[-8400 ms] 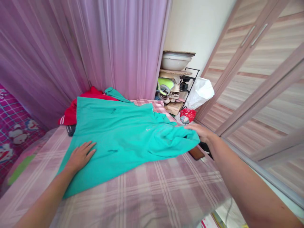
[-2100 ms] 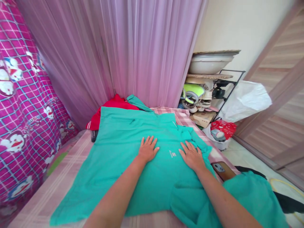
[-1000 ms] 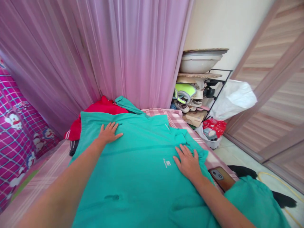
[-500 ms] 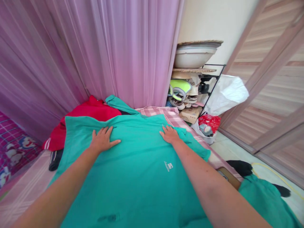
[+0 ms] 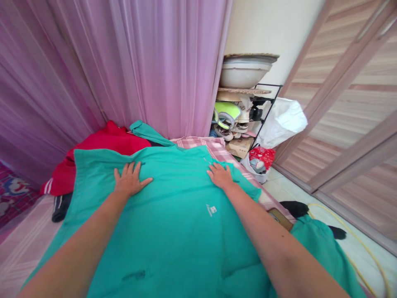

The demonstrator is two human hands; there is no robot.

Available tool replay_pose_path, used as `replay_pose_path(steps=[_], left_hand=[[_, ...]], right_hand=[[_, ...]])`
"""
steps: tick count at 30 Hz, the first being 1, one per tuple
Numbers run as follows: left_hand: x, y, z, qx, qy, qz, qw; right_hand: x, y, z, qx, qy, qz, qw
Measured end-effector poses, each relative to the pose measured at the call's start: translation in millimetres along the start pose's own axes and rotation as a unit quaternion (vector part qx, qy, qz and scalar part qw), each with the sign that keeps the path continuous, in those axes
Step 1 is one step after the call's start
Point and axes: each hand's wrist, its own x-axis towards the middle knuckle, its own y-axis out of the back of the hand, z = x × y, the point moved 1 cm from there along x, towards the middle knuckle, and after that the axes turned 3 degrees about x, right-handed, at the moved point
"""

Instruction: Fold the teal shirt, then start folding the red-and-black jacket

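A green T-shirt [image 5: 173, 215] with a small white chest logo is spread over the bed, its hem side to the left and a sleeve to the right. My left hand [image 5: 128, 179] lies flat on the shirt's far left part, fingers spread. Toward the far right part, near the sleeve, my right hand [image 5: 221, 176] rests palm down, its fingers fairly straight. Neither hand grips the cloth. Behind the shirt lies a red garment [image 5: 102, 142] with white stripes, and a dark rolled garment [image 5: 61, 207] shows beneath it at the left.
A pink checked sheet [image 5: 27, 240] covers the bed. Right of it are a phone [image 5: 281, 218], more green cloth [image 5: 322, 244] and a yellow cord [image 5: 369, 248]. A shoe rack [image 5: 268, 109] holding bowls stands by the purple curtain [image 5: 161, 66]; a wooden wardrobe [image 5: 344, 111] is at right.
The view has turned slightly right, so everything appears shifted left. Both hands stay on nearly the same spots of the shirt.
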Motion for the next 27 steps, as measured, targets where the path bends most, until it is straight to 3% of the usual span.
replay_pose_path(steps=[3,5,7,10,13,15,21,24,27], left_hand=[[-12.1,6.4,-0.8,0.002,-0.003,0.029,1.0],[-35.1,6.7,-3.9,0.006,-0.029,0.07,0.997],[-68.8,4.1,-11.5,0.006,-0.071,0.075,0.995],[-128.5,-0.4,-30.3,-0.002,-0.097,0.022,0.995],[-180.3,0.3,-44.5,-0.01,-0.057,-0.034,0.998],[-201.5,3.5,-44.3,-0.016,-0.024,-0.066,0.997],[-208.7,16.6,-34.4,-0.067,0.012,-0.117,0.991],[-208.6,24.0,-59.3,-0.083,0.048,-0.086,0.992],[-213.6,32.2,-99.6,-0.049,0.133,-0.049,0.989]], right_hand=[[-12.7,-3.9,-6.8,0.009,0.033,0.012,0.999],[-20.7,-6.5,-9.3,0.007,0.025,-0.015,1.0],[-27.3,-5.5,-10.5,0.004,0.014,-0.039,0.999],[-40.3,-1.7,-13.8,0.001,0.026,-0.014,1.0],[-62.9,-8.9,-14.2,-0.005,0.053,0.016,0.998],[-77.8,-19.1,-10.1,-0.02,0.067,0.001,0.998],[-94.7,-23.9,-6.0,-0.061,0.024,-0.03,0.997],[-109.5,-21.2,-6.0,-0.067,0.025,-0.011,0.997],[-130.8,-25.6,3.8,-0.088,0.016,-0.006,0.996]])
